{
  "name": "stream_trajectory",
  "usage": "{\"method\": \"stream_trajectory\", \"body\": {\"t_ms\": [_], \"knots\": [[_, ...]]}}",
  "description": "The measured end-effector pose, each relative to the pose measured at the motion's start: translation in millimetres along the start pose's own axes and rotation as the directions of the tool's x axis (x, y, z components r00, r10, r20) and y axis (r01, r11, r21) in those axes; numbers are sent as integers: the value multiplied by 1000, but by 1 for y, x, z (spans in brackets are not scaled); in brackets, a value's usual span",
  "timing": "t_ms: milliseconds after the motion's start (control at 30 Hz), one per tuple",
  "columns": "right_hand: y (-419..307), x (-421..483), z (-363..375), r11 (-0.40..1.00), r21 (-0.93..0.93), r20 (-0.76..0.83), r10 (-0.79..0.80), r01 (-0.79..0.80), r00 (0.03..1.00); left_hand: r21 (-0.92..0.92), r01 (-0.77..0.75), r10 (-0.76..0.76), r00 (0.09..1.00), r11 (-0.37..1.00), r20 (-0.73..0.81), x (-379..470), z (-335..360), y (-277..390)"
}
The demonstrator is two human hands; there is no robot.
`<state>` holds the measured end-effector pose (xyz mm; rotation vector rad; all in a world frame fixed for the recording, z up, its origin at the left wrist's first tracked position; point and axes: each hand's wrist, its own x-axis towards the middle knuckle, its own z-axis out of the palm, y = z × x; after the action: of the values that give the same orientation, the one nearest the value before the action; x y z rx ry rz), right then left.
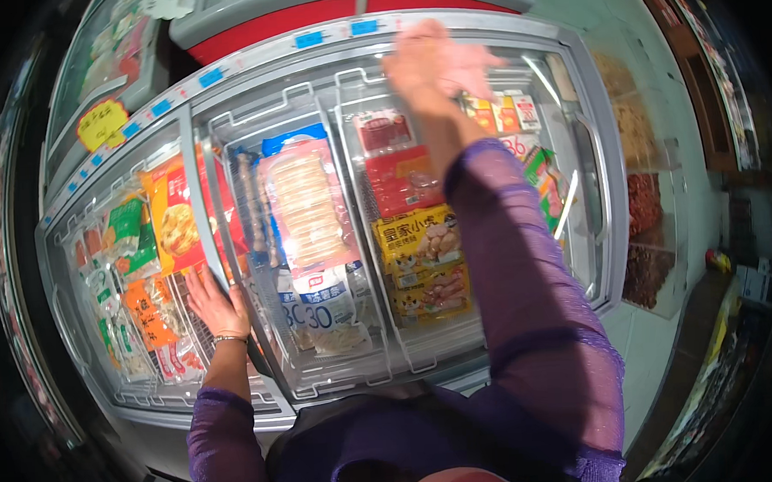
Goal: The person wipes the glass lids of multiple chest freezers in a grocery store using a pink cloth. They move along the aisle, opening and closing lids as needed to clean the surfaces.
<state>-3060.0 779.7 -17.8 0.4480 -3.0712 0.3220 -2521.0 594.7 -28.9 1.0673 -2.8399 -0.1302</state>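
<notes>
A chest freezer with sliding glass lids (pixel 432 363) stands before me, full of packed frozen food. My right hand (pixel 414 59) presses a pink cloth (pixel 462 63) onto the far part of the right glass lid; the hand is slightly blurred and its fingertips are partly covered by the cloth. My left hand (pixel 218 302) lies spread on the left glass, close beside the metal frame bar (pixel 204 205) where the lids meet, and holds nothing. Beneath the glass are a pink pack of pale round slices (pixel 302 206), yellow sausage packs (pixel 426 258) and a red-orange food bag (pixel 175 213).
Blue price tags (pixel 210 77) line the freezer's far rim, and a yellow handwritten sign (pixel 101 123) stands at its back left. Another freezer with a red band (pixel 374 6) adjoins behind. Clear bins of dried food (pixel 644 208) stand at the right, near shelves (pixel 695 87).
</notes>
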Motion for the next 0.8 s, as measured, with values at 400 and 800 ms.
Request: {"method": "stream_trajectory", "body": {"t_ms": [400, 800], "knots": [[-70, -363, 12, 409, 393, -111, -868, 824, 483, 41, -102, 106, 989, 994, -100, 2, 13, -15], [353, -509, -81, 985, 147, 322, -137, 94, 937, 70, -110, 120, 981, 991, -155, 9, 26, -27]]}}
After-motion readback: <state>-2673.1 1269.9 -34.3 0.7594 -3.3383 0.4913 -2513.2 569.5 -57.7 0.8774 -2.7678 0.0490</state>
